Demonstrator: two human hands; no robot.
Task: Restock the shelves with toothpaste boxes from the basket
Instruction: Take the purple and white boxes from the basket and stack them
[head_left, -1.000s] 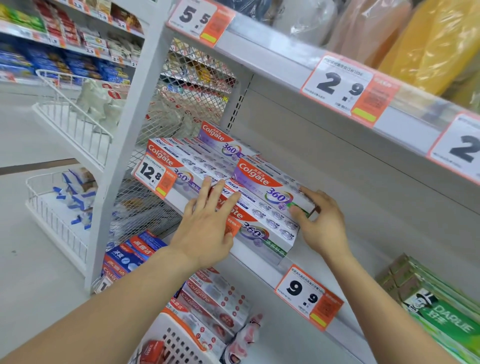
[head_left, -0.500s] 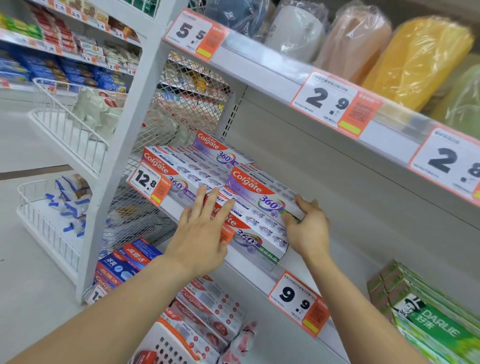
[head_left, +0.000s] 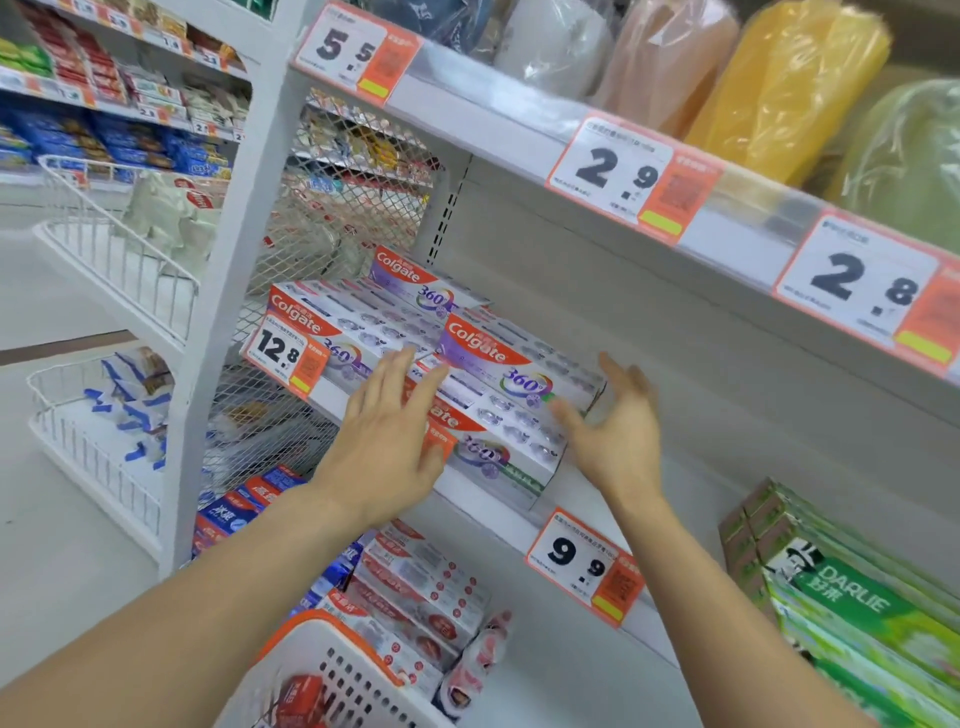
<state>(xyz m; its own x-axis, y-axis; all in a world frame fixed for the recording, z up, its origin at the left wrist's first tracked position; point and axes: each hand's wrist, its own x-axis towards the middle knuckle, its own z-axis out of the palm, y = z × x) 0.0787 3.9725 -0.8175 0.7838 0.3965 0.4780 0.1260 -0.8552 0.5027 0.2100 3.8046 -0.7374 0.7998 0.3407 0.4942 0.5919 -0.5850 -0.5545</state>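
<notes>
A: Start at the bottom. What's nearest?

B: The basket (head_left: 332, 675), at about 6 o'clock, white with an orange rim. Something red shows inside it, but I can't tell how many toothpaste boxes are left in there.

A: And the hands?

B: Both are empty. The left hand (head_left: 387, 441) has its fingers straight and spread, lying over the front of the Colgate boxes (head_left: 498, 415); whether it presses on them I cannot tell. The right hand (head_left: 618, 431) is relaxed and open, palm turned in, just beside the right-hand end of the upper box, apart from it or barely brushing.

A: So where does the stock lie from them?

B: The stacked boxes sit on the middle shelf (head_left: 571, 483), straight ahead at 12 o'clock from both palms. Their long axis runs from 10 o'clock to 4 o'clock, along the shelf edge, with a 12.8 price tag (head_left: 283, 353) at the left end.

A: Next move?

B: I'd judge it's a reach back down to the basket. The left hand is nearer, almost directly above it; the right would have to cross toward 7 o'clock.
</notes>
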